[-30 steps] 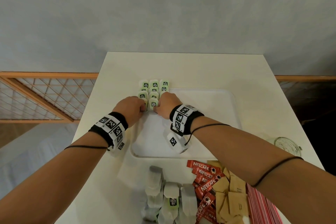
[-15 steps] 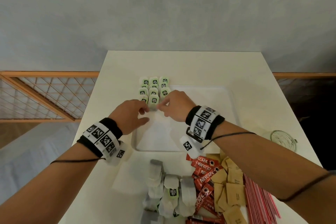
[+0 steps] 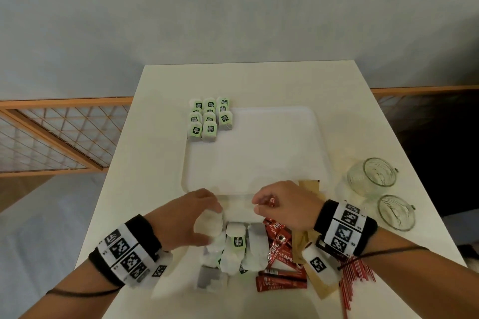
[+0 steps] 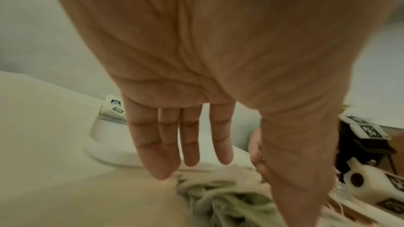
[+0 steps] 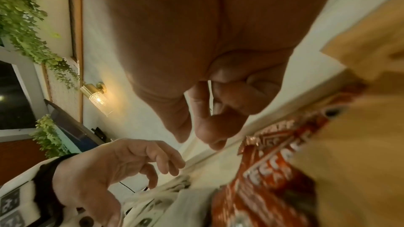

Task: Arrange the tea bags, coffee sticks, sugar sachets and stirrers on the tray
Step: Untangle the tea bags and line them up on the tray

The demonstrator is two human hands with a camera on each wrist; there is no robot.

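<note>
while my left hand (image 3: 187,217) hangs open over loose tea bags (image 3: 234,246), right hand (image 3: 283,204) loosely curled, empty: risk, strings tangle, dragging extras

Eight green-labelled tea bags (image 3: 209,119) are laid in the tray's (image 3: 272,153) far left corner. Both hands, the left hand (image 3: 190,217) and the right hand (image 3: 286,204), are held over the loose pile (image 3: 248,248).

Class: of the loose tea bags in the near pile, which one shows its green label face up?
The middle tea bag, between the left hand and the coffee sticks; its neighbours show plain white.
</note>
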